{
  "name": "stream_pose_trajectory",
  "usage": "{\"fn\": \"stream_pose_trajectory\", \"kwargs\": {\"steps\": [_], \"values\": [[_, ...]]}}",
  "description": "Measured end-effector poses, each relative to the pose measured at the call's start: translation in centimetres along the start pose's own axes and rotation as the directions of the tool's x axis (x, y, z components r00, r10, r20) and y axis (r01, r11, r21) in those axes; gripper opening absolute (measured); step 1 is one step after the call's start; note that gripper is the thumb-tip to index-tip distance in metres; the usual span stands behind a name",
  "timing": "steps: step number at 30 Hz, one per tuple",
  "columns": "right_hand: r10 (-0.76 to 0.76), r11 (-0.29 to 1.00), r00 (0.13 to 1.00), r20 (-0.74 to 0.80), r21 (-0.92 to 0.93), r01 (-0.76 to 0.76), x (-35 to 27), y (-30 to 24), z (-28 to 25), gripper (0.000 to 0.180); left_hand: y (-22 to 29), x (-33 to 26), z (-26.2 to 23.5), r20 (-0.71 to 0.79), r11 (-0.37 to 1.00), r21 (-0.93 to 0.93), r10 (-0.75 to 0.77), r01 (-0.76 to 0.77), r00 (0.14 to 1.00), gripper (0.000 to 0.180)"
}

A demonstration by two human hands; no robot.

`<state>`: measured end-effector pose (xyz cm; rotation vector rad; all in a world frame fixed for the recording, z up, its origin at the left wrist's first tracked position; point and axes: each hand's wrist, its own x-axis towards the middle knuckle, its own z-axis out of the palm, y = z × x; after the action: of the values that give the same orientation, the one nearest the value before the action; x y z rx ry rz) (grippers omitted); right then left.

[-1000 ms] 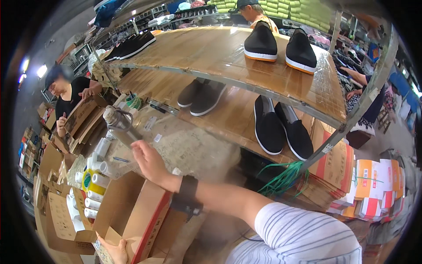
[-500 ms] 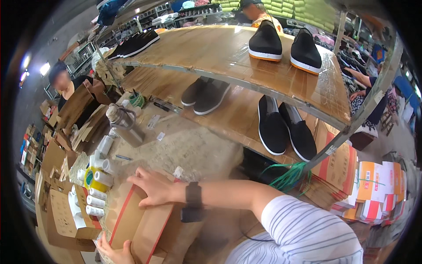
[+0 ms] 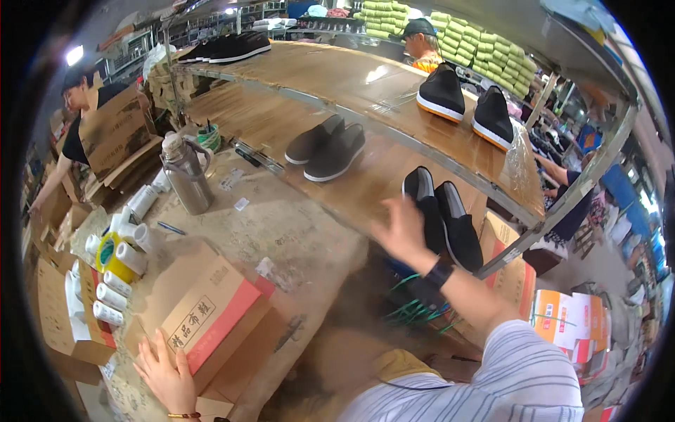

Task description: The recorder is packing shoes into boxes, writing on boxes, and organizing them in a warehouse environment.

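Metal edging frames the two-level rack (image 3: pixel 316 74) in front of me, its brown shelf boards running away to my left. Next in size is my worktable (image 3: pixel 288 239), pale and stained, lying to the left of the lower shelf. On its near part sits the tan cardboard box (image 3: pixel 228 281), set at a slant, with a printed face and a red band along one edge. A steel flask (image 3: pixel 188 186) stands upright farther back, near the shelf. At the near end of the lower board lies a pair of black slip-on shoes (image 3: pixel 462 235) with pale linings, side by side; grey slip-ons (image 3: pixel 336 156) lie farther along the same board.

My right hand (image 3: pixel 404 235) is blurred at the black pair, partly covering the left shoe, fingers loosely parted and nothing visibly in them; I cannot tell whether they touch it. My left hand (image 3: pixel 166 369) lies against the near left end of the box, fingers spread across the cardboard rather than closed around anything. White rolls (image 3: pixel 112 294) cluster left of the box, and beyond them rests a slim blue pen (image 3: pixel 171 228).
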<state>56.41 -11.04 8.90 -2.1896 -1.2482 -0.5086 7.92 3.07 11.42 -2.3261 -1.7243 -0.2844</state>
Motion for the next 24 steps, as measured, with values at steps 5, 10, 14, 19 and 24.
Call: {"fn": "stream_pose_trajectory", "kwargs": {"steps": [5, 10, 14, 19, 24], "values": [[0.311, 0.776, 0.909, -0.277, -0.479, -0.411, -0.8, 9.7, -2.0, 0.055, 1.8, 2.3, -3.1, 0.158, 0.996, -0.094, 0.022, -0.007, 0.987, 0.052], [0.388, 0.797, 0.916, -0.098, -0.464, -0.387, -1.0, 9.2, -1.0, 0.041, 0.9, 2.5, -2.0, -0.028, 0.981, -0.033, 0.189, -0.190, 0.982, 0.042], [0.375, 0.855, 0.921, -0.103, -0.345, -0.386, -0.6, 10.8, -1.5, 0.031, 0.5, 1.8, -1.2, -0.160, 0.947, 0.100, 0.319, -0.306, 0.934, 0.047], [0.235, 0.930, 0.954, -0.187, -0.242, -0.277, 3.7, 8.2, -1.6, 0.027, 1.1, 2.3, -2.7, -0.106, 0.933, -0.022, 0.354, -0.358, 0.929, 0.047], [0.321, 0.892, 0.945, -0.056, -0.319, -0.322, 5.3, 8.8, 0.9, 0.025, 1.8, 2.9, -3.1, -0.037, 0.940, -0.048, 0.336, -0.338, 0.941, 0.047]]}}
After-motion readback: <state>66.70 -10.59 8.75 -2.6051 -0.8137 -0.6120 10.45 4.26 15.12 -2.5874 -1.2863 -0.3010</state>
